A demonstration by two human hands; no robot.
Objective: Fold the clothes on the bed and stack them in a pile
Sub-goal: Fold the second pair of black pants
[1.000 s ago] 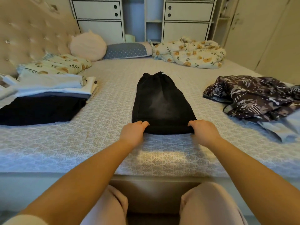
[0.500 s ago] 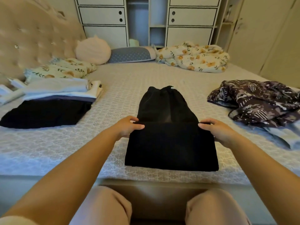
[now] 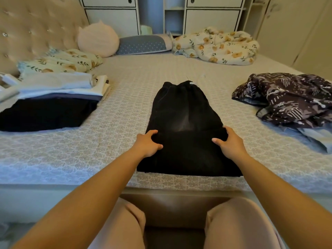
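Mid-fold: black trousers (image 3: 185, 123) lie centre on the bed (image 3: 125, 90), near end doubled over. Left hand (image 3: 146, 142) and right hand (image 3: 230, 142) hold the folded edge, fingers curled round it. Next: fold again, then carry to the folded pile (image 3: 52, 97), far left.
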